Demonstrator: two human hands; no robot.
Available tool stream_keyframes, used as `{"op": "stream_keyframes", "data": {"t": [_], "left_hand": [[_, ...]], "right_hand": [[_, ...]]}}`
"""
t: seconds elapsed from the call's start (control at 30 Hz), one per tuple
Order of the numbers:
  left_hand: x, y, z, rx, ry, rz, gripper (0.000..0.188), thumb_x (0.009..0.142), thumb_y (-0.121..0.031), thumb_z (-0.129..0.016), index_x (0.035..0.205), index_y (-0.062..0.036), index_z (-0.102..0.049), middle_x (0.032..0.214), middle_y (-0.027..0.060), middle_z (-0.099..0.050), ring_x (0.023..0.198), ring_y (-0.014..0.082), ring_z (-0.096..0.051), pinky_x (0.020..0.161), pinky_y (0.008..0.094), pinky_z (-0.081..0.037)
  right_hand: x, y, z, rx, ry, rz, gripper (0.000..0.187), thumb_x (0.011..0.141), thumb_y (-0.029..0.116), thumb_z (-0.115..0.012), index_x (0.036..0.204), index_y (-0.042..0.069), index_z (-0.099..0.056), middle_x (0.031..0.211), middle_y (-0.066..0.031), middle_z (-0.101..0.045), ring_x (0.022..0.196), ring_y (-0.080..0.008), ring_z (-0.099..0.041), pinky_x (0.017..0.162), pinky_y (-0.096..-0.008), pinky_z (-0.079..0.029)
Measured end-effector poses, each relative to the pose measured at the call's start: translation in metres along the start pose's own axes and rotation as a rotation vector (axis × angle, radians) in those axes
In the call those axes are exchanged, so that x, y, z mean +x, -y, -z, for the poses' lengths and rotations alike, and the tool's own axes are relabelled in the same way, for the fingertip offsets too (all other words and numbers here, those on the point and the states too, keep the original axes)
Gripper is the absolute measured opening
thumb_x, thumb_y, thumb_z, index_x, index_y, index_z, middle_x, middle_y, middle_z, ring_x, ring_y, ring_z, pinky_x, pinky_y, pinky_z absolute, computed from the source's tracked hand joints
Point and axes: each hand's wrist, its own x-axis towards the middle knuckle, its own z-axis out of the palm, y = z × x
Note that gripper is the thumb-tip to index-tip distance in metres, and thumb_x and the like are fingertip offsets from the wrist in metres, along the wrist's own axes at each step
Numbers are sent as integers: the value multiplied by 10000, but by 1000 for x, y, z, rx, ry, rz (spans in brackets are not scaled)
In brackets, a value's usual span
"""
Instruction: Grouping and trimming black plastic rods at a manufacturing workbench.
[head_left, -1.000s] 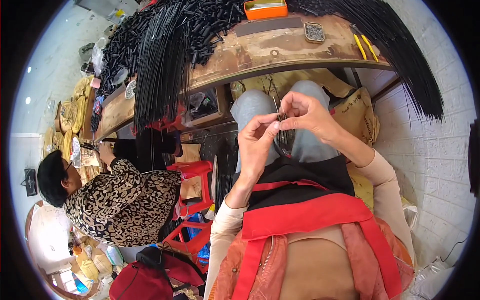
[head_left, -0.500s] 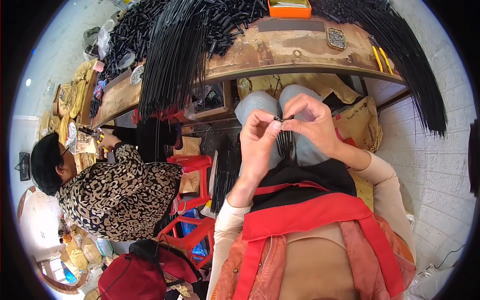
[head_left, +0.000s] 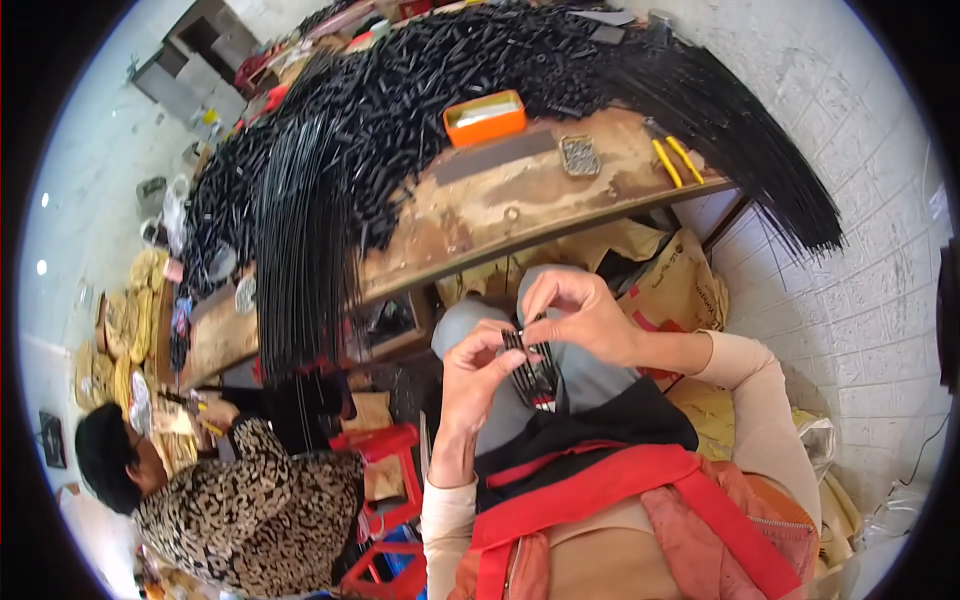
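Note:
Above my lap, my left hand (head_left: 474, 378) is closed, with its thumb and fingers pinching the upper end of a bunch of thin black rods (head_left: 536, 380). The rods hang down in front of my grey trousers, and small pale and red bits show near their lower end. Close beside it, my right hand (head_left: 580, 318) is closed in a pinch at the top of the bunch, its fingertips on a small black piece (head_left: 522, 332). The fingers partly hide this piece, so its exact kind cannot be made out.
The wooden workbench (head_left: 480, 225) carries a large heap of short black tubes (head_left: 400, 120) and long black rods (head_left: 305, 240) overhanging its edge. On it lie an orange box (head_left: 485, 120), a tray of small metal parts (head_left: 579, 156) and yellow-handled pliers (head_left: 665, 163). A co-worker (head_left: 245, 500) sits at left.
The view has tilted up, showing more of the bench. My hands have moved slightly down and left in the picture, still close together, and more of the black rods now shows beside my left thumb.

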Motion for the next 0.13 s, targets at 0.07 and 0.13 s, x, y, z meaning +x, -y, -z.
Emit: {"op": "stream_keyframes", "data": {"t": [0.07,0.13], "left_hand": [[15,-2,-11,-84,-21,49,153,833,58,-671,980,21,-652,1112,127,-596,941,234,-642,826,376,-577],[33,-1,-17,34,-58,57,156,846,31,-669,977,-53,-673,1108,116,-635,981,252,-635,792,419,-584]], "right_hand": [[2,3,14,-147,-15,114,172,768,-10,-763,813,46,-607,869,-47,-604,842,-133,-576,781,-287,-453],[13,14,38,-230,12,8,174,768,-9,-766,852,50,-626,901,-60,-607,884,-168,-585,814,-291,-450]]}}
